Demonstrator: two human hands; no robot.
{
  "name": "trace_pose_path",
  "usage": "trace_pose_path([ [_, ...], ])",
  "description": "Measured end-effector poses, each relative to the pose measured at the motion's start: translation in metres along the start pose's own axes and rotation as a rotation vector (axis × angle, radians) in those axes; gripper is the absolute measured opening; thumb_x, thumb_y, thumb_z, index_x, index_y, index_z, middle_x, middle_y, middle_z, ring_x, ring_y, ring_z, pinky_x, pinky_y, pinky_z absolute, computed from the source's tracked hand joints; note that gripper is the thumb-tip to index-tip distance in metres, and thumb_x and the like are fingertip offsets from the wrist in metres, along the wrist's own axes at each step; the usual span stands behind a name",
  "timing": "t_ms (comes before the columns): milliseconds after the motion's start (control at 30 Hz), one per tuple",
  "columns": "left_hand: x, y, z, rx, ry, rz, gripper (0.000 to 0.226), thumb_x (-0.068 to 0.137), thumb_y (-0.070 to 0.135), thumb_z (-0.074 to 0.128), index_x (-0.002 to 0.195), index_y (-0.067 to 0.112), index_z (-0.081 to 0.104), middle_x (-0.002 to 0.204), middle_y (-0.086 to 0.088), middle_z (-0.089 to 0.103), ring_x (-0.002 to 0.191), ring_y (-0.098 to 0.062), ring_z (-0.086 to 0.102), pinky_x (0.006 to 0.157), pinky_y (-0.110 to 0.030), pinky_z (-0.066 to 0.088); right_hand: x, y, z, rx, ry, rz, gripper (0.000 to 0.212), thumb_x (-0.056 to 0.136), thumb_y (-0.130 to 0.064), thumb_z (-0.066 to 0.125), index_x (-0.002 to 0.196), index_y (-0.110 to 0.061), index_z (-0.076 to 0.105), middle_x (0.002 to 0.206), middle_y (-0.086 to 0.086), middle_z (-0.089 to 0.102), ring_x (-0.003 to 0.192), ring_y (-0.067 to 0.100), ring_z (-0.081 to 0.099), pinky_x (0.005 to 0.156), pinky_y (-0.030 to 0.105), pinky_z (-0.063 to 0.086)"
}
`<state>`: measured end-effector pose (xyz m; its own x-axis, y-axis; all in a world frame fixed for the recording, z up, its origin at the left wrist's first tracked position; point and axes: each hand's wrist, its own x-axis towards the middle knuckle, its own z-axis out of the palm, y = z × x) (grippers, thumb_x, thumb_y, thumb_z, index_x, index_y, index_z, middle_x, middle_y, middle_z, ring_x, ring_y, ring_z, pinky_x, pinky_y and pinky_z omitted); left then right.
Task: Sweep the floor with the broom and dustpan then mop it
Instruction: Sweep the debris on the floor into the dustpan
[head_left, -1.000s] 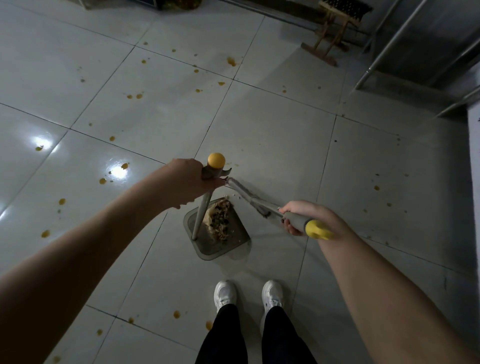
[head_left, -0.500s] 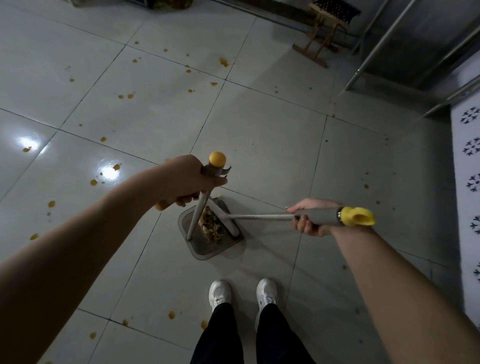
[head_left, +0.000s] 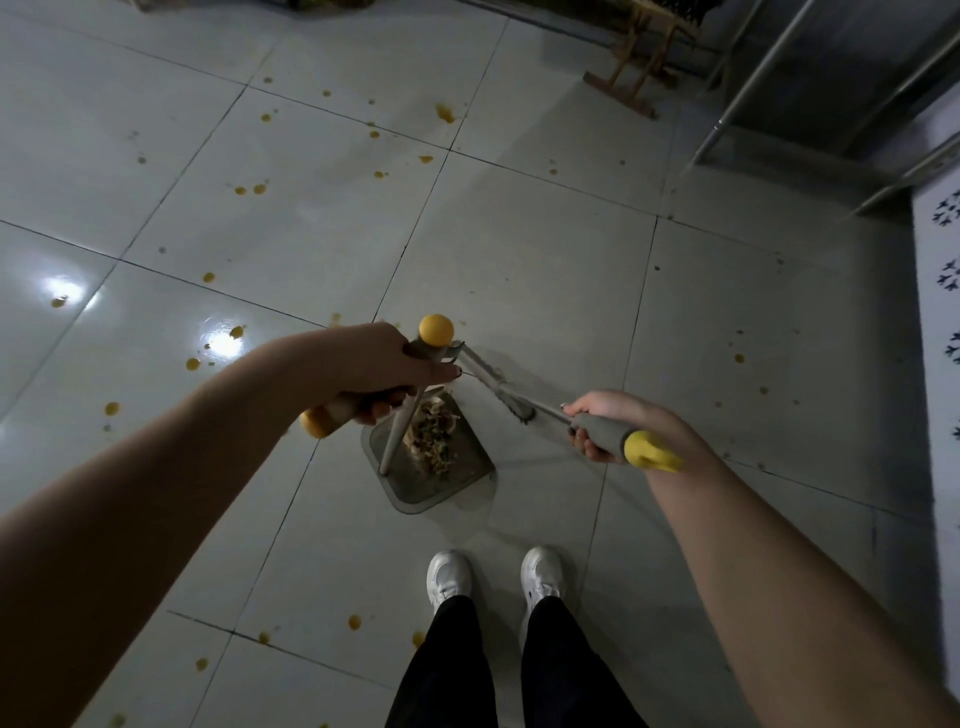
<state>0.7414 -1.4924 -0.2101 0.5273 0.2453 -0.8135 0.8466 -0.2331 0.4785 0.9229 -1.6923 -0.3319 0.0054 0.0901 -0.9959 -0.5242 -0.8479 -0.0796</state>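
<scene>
A grey dustpan (head_left: 441, 491) sits on the tiled floor in front of my feet, with a heap of brownish debris (head_left: 434, 436) inside it. Its upright pole (head_left: 400, 434) ends in a yellow ball, and my left hand (head_left: 371, 366) grips the grey, yellow-tipped handle at the top. My right hand (head_left: 602, 421) grips the grey broom handle just below its yellow cap. The broom's dark brush head (head_left: 506, 397) lies on the floor just beyond the pan's far right edge, apart from the debris.
Yellow-orange spots (head_left: 249, 189) dot the pale floor tiles (head_left: 519, 249) to the left, far side and near my white shoes (head_left: 449, 577). A wooden stand (head_left: 631, 78) and slanted metal legs (head_left: 748, 88) stand at the far right. A patterned white surface (head_left: 940, 312) borders the right edge.
The broom head was over the debris in the pan half a second ago; now it is drawn back out to the floor on the far right. My right hand tilted the handle downward.
</scene>
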Motion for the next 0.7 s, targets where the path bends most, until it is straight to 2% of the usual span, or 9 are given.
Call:
trace_pose_path([
  [167,0.0,-0.012,-0.002,0.004,0.049,-0.017,0.049,0.078,0.052,0.064,0.056,0.011,0.048,0.036,0.005,0.043,0.029,-0.009,0.038,0.035,-0.016,0.038,0.03,0.015,0.029,-0.003,0.058,-0.095,0.028,0.097,-0.025,0.043,0.074,-0.009,0.044,0.034,0.001,0.048,0.024,0.009,0.045,0.03,0.01,0.035],
  [233,0.001,-0.014,-0.003,-0.004,0.057,-0.028,0.048,0.077,0.051,0.065,0.055,0.012,0.048,0.035,0.005,0.043,0.029,-0.008,0.038,0.034,-0.016,0.037,0.035,0.021,0.042,-0.009,-0.002,-0.041,0.026,0.098,-0.024,0.042,0.076,-0.01,0.043,0.035,0.002,0.049,0.025,0.009,0.046,0.031,0.01,0.036],
  [333,0.0,-0.015,-0.004,-0.042,0.053,-0.038,0.044,0.078,0.047,0.066,0.055,0.012,0.051,0.035,0.005,0.043,0.028,-0.007,0.038,0.033,-0.016,0.036,0.025,0.018,0.044,0.011,-0.165,0.104,0.04,0.1,-0.028,0.036,0.069,-0.007,0.045,0.036,0.002,0.047,0.024,0.01,0.045,0.029,0.011,0.037],
  [400,-0.002,-0.014,-0.005,-0.052,0.053,-0.044,0.043,0.078,0.045,0.066,0.055,0.012,0.052,0.035,0.005,0.044,0.028,-0.007,0.038,0.032,-0.016,0.035,0.012,0.008,0.024,0.01,-0.202,0.147,0.06,0.101,-0.032,0.034,0.051,-0.003,0.053,0.035,0.001,0.044,0.024,0.008,0.043,0.026,0.012,0.034],
  [467,-0.004,-0.014,-0.005,-0.061,0.066,-0.068,0.042,0.079,0.042,0.065,0.056,0.01,0.052,0.034,0.005,0.044,0.027,-0.007,0.038,0.031,-0.016,0.035,-0.007,-0.006,0.0,0.021,-0.195,0.186,0.07,0.1,-0.035,0.034,0.042,-0.001,0.053,0.036,0.001,0.043,0.023,0.008,0.042,0.024,0.013,0.031],
  [567,-0.007,-0.015,-0.002,-0.076,0.076,-0.112,0.041,0.08,0.039,0.065,0.056,0.009,0.05,0.032,0.005,0.044,0.025,-0.006,0.037,0.031,-0.015,0.034,-0.03,-0.024,-0.023,-0.03,-0.145,0.198,0.065,0.099,-0.037,0.037,0.047,-0.001,0.052,0.039,0.002,0.045,0.023,0.008,0.043,0.024,0.011,0.031],
  [700,-0.011,-0.022,-0.003,-0.104,0.096,-0.142,0.043,0.082,0.038,0.064,0.054,0.009,0.048,0.03,0.004,0.042,0.024,-0.007,0.036,0.03,-0.014,0.032,-0.035,-0.028,-0.008,-0.138,-0.043,0.119,0.045,0.099,-0.034,0.04,0.064,-0.006,0.044,0.041,0.002,0.046,0.024,0.007,0.044,0.025,0.012,0.033],
])
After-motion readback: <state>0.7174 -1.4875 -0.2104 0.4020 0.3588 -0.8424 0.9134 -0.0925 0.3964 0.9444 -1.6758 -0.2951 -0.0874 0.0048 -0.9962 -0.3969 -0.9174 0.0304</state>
